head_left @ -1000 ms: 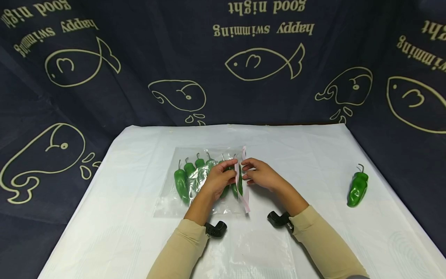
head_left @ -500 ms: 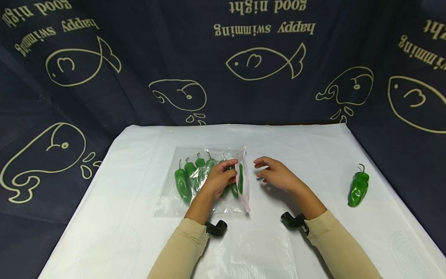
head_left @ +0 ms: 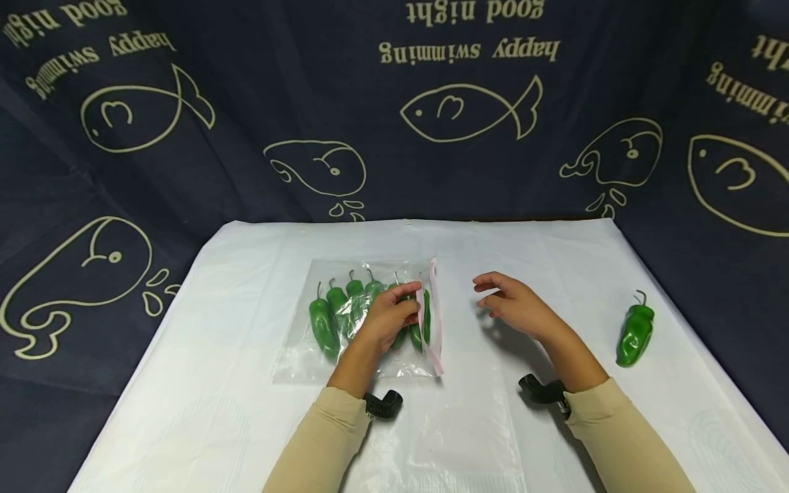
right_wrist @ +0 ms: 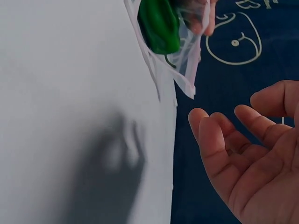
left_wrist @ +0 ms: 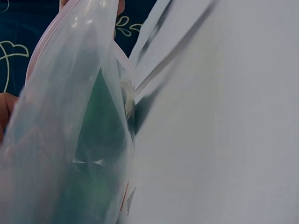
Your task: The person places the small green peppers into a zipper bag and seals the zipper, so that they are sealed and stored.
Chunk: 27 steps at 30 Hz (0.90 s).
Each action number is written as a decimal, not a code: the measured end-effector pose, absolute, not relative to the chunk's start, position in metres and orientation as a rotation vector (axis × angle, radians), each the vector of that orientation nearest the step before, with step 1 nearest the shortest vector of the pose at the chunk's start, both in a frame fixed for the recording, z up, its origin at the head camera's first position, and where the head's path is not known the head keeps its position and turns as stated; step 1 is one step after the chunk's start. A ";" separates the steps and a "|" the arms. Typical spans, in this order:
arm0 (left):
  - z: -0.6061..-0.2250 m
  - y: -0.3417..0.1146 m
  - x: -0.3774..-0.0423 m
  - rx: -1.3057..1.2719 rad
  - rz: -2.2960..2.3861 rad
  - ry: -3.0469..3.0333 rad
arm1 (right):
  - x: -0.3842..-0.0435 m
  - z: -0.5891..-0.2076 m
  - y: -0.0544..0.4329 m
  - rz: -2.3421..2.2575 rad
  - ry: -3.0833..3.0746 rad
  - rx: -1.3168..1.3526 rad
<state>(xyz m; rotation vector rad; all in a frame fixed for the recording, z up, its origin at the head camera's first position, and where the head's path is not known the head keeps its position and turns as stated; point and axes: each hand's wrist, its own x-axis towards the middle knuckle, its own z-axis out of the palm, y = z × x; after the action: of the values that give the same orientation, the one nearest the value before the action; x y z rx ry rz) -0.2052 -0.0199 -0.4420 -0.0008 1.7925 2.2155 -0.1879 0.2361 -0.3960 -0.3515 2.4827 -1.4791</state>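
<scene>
A clear zip bag with a pink strip along its mouth lies on the table, its mouth facing right. Several green peppers lie inside it, side by side. My left hand reaches over the bag and pinches the upper lip of the mouth, lifting it. Film fills much of the left wrist view, a green shape showing through. My right hand is above the table right of the bag, holding nothing, fingers loosely bent. In the right wrist view a pepper shows in the gaping mouth.
One loose green pepper lies at the right side of the white-covered table. A clear plastic sheet or bag lies flat near the front. Dark blue cloth with fish drawings hangs behind and beside the table.
My right hand has left the bag's mouth and moved right, towards the loose pepper. My left hand has stayed on the bag's lip; the mouth's lower edge has settled slightly.
</scene>
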 end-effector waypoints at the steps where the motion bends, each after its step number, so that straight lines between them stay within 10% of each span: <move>1: -0.442 -0.020 -0.205 0.000 2.214 1.794 | -0.187 -0.395 0.238 -1.477 2.492 -0.349; 27: -0.444 -0.020 -0.205 0.006 2.216 1.788 | -0.158 -0.391 0.340 -1.326 2.770 -0.175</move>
<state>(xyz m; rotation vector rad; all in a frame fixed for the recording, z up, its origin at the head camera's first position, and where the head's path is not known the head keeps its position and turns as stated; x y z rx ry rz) -0.2055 -0.0204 -0.4441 0.0063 1.7880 2.2161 -0.1575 0.3400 -0.3914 -0.1749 2.7695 -1.3257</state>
